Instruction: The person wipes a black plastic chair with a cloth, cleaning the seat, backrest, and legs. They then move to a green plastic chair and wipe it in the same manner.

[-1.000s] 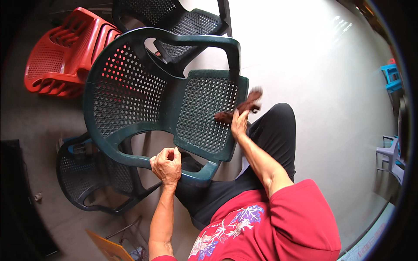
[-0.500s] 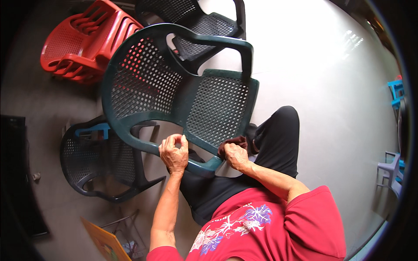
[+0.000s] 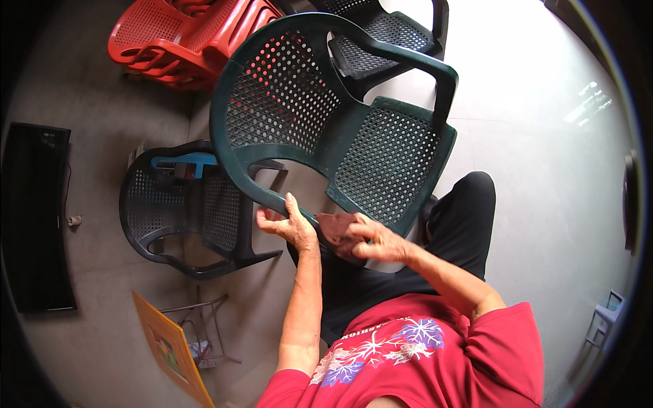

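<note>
A dark green plastic armchair [image 3: 389, 163] with a perforated seat and back lies tilted in front of me, its near armrest over my lap. My left hand [image 3: 296, 228] grips that armrest, thumb on top and fingers bent at its side. In my right hand [image 3: 381, 241] is a brown cloth [image 3: 337, 234], pressed against the same armrest just right of my left hand. The cloth hides the part of the armrest under it.
Stacked red plastic chairs [image 3: 194, 37] stand at the far left. A black chair [image 3: 388, 42] is behind the green one; another dark chair [image 3: 221, 211] stands left. A black screen [image 3: 37, 217], a yellow-framed board [image 3: 170, 350] and a small pale chair [image 3: 605, 318] lie farther out.
The cloth has moved left along the armrest with my right hand, from its front end toward my left hand. The view has shifted, so the whole scene sits differently.
</note>
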The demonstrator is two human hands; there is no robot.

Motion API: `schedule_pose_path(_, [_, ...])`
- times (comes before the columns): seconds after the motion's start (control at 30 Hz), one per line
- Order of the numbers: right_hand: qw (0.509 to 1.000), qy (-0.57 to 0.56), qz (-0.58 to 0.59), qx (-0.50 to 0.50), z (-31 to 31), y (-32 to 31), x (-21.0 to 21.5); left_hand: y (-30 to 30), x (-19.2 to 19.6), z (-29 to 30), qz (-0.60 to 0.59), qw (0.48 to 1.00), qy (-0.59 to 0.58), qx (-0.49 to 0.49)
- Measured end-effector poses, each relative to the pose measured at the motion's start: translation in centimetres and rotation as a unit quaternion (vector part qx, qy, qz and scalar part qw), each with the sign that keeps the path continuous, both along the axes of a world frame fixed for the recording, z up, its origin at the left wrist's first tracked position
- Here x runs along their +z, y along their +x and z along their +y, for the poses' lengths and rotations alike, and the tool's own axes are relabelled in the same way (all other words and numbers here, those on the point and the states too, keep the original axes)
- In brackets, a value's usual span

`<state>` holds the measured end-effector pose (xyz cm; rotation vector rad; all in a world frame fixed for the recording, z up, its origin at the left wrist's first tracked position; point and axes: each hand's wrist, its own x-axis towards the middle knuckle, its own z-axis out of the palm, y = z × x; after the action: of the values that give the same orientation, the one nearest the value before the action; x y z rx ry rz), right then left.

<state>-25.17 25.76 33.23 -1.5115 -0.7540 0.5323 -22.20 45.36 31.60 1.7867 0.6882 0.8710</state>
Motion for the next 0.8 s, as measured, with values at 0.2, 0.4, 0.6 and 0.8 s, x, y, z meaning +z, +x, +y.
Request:
schedule_pose_path(0.2, [0.977, -0.06, -0.141, -0.152, 5.2, -2.1, -1.4, -0.7, 0.4, 1.1, 0.044, 0.906, -0.356, -0.225])
schedule_pose_path(0.4, [0.97, -0.121, -0.167, -0.131, 11.8, 3.9, -0.9, -1.4, -3.7, 4.4, -0.095, 0.752, -0.536, -0.371])
schedule_pose_path(0.6, [0.963, -0.115, -0.213, -0.117, 10.9, 3.4, -2.4, -0.7, -4.8, 5.7, -0.083, 0.741, -0.505, -0.435])
schedule_pose_path(0.8, [0.976, -0.078, -0.185, -0.088, 3.3, -3.5, -1.0, -0.7, 0.1, 1.6, 0.007, 0.843, -0.494, -0.213])
